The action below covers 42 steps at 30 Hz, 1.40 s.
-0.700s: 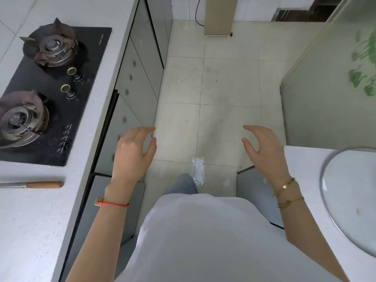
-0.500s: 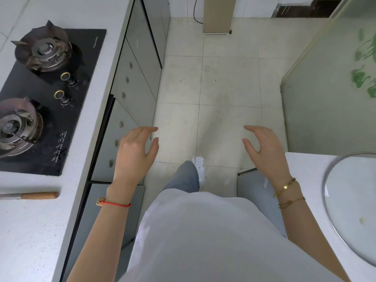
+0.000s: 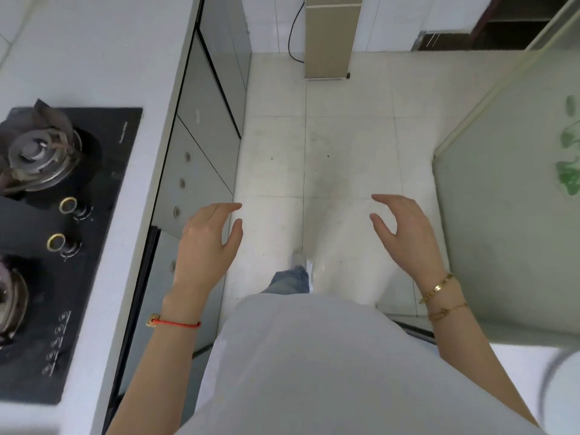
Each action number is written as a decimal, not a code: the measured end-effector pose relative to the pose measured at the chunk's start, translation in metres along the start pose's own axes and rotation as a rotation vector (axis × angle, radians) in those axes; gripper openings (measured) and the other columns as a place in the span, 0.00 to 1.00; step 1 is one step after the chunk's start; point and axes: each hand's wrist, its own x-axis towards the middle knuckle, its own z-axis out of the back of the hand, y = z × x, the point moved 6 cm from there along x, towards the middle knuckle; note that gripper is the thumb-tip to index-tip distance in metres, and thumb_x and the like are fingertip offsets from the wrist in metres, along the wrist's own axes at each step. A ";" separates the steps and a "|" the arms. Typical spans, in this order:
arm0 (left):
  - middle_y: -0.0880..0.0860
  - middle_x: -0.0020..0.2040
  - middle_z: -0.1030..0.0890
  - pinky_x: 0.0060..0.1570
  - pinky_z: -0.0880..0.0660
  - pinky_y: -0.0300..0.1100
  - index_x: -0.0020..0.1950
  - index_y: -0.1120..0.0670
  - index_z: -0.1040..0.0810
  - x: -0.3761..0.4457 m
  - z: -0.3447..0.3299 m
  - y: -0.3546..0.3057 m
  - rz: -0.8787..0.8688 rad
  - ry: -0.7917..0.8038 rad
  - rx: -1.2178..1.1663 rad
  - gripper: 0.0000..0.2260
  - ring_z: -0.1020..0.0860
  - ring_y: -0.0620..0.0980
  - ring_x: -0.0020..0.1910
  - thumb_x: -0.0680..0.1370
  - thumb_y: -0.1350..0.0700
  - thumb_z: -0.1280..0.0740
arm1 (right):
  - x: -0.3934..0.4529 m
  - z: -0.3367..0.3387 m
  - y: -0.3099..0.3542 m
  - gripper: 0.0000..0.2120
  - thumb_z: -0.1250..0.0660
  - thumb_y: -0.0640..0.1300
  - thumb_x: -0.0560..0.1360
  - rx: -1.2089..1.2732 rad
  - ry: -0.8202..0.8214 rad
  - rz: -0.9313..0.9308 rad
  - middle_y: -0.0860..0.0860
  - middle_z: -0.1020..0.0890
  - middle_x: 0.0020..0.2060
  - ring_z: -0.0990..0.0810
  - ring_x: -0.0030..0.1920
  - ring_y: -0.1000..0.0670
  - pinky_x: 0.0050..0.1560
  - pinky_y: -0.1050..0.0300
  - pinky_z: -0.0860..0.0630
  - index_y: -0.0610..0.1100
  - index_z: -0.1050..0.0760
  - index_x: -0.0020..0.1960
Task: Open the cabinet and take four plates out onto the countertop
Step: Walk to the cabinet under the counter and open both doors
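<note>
Grey lower cabinet fronts (image 3: 201, 171) run along the left under the white countertop (image 3: 125, 58), all of them closed as far as I can see. My left hand (image 3: 208, 243) hovers in front of them, fingers apart, holding nothing. My right hand (image 3: 405, 233) is raised over the tiled floor at the same height, also with fingers spread and nothing in it. No plates are visible.
A black gas hob (image 3: 53, 246) with two burners sits in the left countertop. A second white counter (image 3: 533, 356) with a glass lid's rim (image 3: 558, 387) is at the lower right. A frosted glass panel (image 3: 508, 215) stands on the right, a beige unit (image 3: 331, 39) at the far wall.
I have stepped forward along the aisle: the hob, knife and right counter slid toward the bottom of the view, the knife out of sight. Both hands keep the same open pose.
</note>
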 end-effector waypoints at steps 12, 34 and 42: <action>0.52 0.59 0.19 0.60 0.31 0.43 0.64 0.54 0.23 0.232 -0.016 -0.013 -0.070 0.065 0.061 0.13 0.23 0.53 0.58 0.80 0.56 0.37 | 0.201 0.010 -0.025 0.16 0.37 0.46 0.78 0.003 -0.060 -0.055 0.50 0.21 0.59 0.26 0.62 0.49 0.63 0.61 0.33 0.46 0.27 0.65; 0.51 0.56 0.18 0.58 0.26 0.48 0.61 0.53 0.21 0.591 -0.103 -0.101 0.229 -0.128 0.030 0.11 0.21 0.54 0.56 0.79 0.56 0.35 | 0.666 0.062 -0.123 0.15 0.36 0.44 0.78 0.015 0.117 0.223 0.50 0.21 0.59 0.26 0.61 0.50 0.62 0.59 0.31 0.46 0.26 0.64; 0.53 0.56 0.18 0.58 0.26 0.52 0.60 0.54 0.21 0.672 -0.105 -0.062 0.412 -0.215 0.029 0.11 0.21 0.56 0.55 0.79 0.59 0.35 | 0.802 0.010 -0.096 0.15 0.35 0.44 0.78 0.033 0.224 0.383 0.49 0.21 0.58 0.25 0.60 0.49 0.61 0.54 0.27 0.45 0.26 0.64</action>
